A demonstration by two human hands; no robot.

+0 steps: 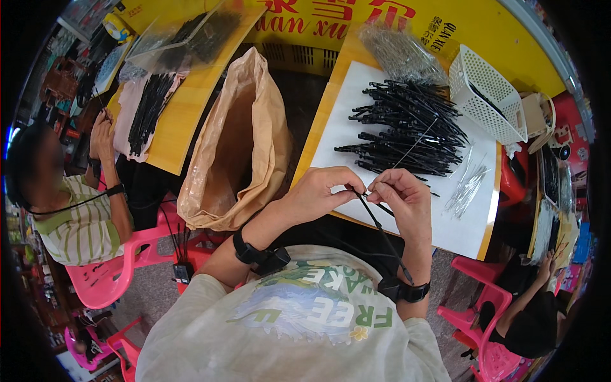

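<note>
The left hand [321, 191] and the right hand [401, 194] meet just in front of the near edge of the white sheet [356, 105] that covers the table [331, 95]. Both are closed in a fingertip pinch on one long black strip [382, 232], which runs from the fingertips down toward the right wrist. A thin metal wire [417, 141] rises from between the fingertips and slants up over the sheet; which hand holds it cannot be told.

On the sheet, beyond the hands, lies a broad pile of black strips [410, 124]. To the right of that pile, still on the sheet, sits a small scatter of loose silvery wires [468, 184]. At the far right corner of the sheet stands a white plastic basket [487, 92], tilted, with a clear bag of wires [398, 51] just left of it. Left of the sheet, off the table, a tan plastic sack [238, 140] stands open.

Judging by the layout, the work seems to be in mid-run: one strip is in hand, while the large pile and a fair number of wires still wait on the sheet. Where finished pieces go cannot be made out, so the share already done cannot be told.

A seated person [76, 216] well to the left of the sack handles similar black strips at another table.
</note>
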